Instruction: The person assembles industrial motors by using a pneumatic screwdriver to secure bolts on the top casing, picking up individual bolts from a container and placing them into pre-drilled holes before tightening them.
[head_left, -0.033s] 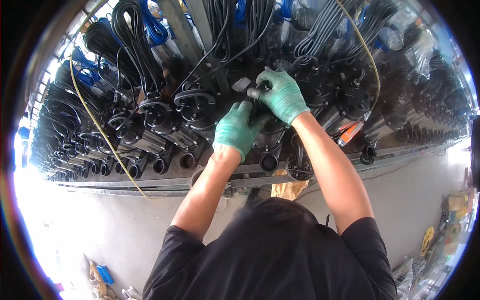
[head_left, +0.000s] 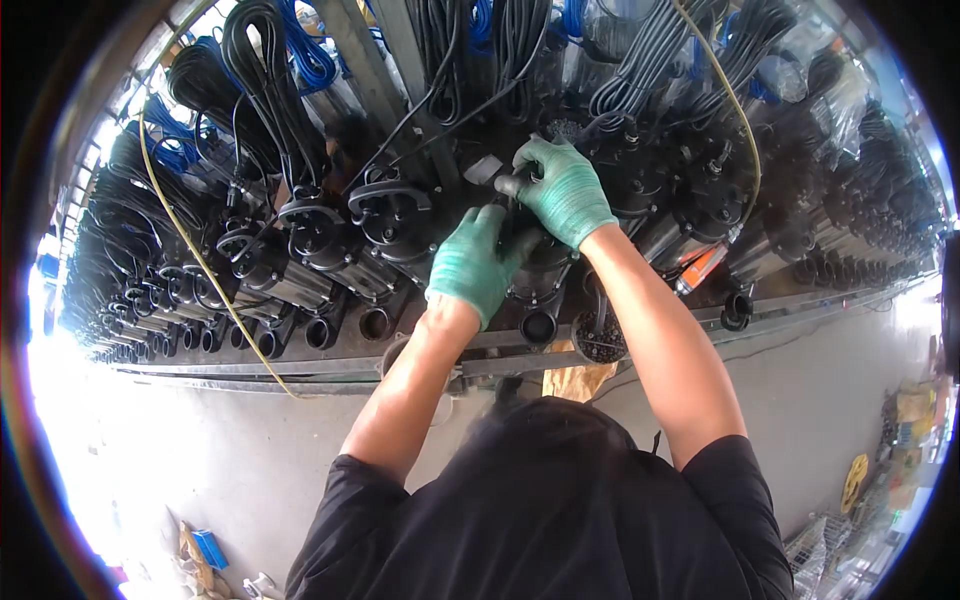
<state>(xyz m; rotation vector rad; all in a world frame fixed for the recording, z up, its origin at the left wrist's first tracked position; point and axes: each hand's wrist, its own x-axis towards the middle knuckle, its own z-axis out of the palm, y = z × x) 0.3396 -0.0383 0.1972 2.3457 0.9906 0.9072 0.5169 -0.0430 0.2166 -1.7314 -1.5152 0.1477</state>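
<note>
Crowded bench (head_left: 348,343), gloved hands (head_left: 470,262) (head_left: 568,195) at pump (head_left: 541,288)

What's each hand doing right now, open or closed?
Left hand in green knit: at the black-topped cylindrical metal pump; grip can't be told.
Right hand in green knit: fingers curled; whether it holds anything can't be told.

Left hand (head_left: 470,264) and right hand (head_left: 566,192) seem curled.

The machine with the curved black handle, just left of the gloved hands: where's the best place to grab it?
Probably the middle of the curved handle, coming from above: it arches over the round black top, while a neighbouring machine and the left hand crowd the sides.
</note>
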